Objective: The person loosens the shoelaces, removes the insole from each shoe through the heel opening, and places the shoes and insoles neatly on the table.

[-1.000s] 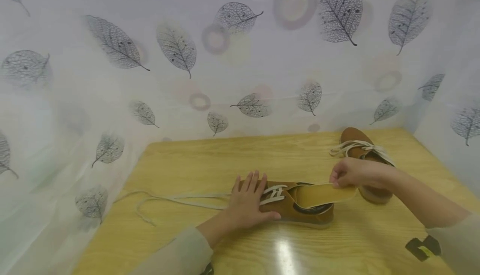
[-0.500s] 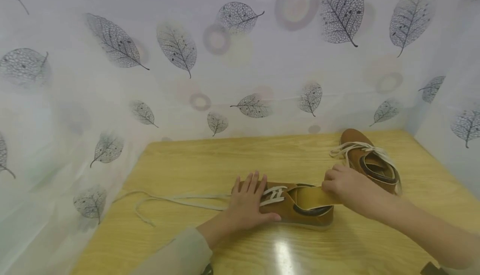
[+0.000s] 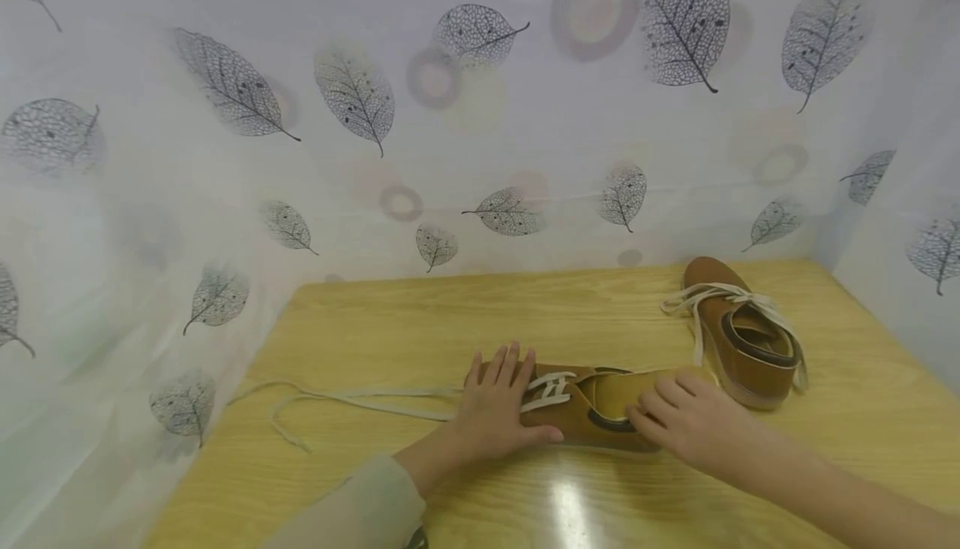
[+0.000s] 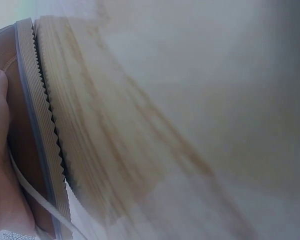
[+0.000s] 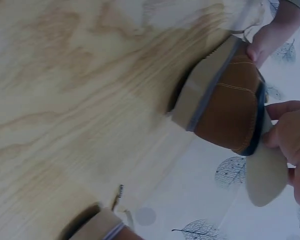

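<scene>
A brown lace-up shoe (image 3: 570,431) lies on its sole, toe to the left. My left hand (image 3: 491,407) rests on its toe with fingers spread and straight; the left wrist view shows that hand beside the shoe's ridged sole edge (image 4: 42,115). A tan insole (image 3: 611,391) sits partly in the shoe's opening. In the right wrist view, the rest of the insole (image 5: 265,175) sticks out past the heel. My right hand (image 3: 690,416) grips it by its edges at the heel opening. How deep the insole reaches inside is hidden.
A second brown shoe (image 3: 757,366) stands at the back right of the wooden table (image 3: 390,324), its laces over the top. Long untied laces (image 3: 360,399) trail left from the first shoe. Behind the table hangs a white leaf-print curtain (image 3: 510,132).
My right hand has moved from the insole's far edge down toward the near side of the heel, gripping it anew. More of the second shoe shows. My left hand stays put.
</scene>
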Tool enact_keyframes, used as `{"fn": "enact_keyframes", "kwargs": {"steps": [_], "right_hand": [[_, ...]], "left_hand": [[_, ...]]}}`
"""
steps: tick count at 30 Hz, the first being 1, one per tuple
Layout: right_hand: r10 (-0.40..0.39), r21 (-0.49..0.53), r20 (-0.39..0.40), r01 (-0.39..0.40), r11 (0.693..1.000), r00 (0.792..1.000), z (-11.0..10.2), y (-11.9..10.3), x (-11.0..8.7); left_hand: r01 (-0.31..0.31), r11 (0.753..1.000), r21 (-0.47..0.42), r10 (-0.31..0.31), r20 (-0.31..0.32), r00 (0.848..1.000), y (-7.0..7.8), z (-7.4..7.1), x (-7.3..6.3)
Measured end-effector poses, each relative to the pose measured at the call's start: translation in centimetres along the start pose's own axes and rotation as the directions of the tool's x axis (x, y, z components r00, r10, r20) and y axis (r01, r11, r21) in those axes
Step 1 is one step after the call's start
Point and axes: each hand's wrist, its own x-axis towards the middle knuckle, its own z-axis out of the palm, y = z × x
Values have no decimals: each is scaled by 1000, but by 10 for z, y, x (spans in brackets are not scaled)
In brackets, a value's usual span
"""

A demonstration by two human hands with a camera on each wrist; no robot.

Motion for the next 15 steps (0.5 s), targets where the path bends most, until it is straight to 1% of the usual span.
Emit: {"fn": "enact_keyframes", "kwargs": {"steps": [4,7,10,14,15], "right_hand": [[3,23,-75,-1,1000,997,4,-3,-5],[15,19,-113,-13,1000,993,6,-4,-9],[34,34,-178,-28,999,984,8,-3,-12],[42,45,-212,-34,998,976,5,1,-14],[41,38,-204,-34,999,978,4,1,-15]], "left_hand": [[3,1000,7,-3,2,1000,0,0,-1],[3,1000,7,-3,3,1000,0,0,-1],[0,1000,2,0,-1,1000,1,0,-1],[3,1000,2,-3,-8,1000,1,-1,-1],[6,1000,0,-6,-8,1000,0,-1,-1]]}}
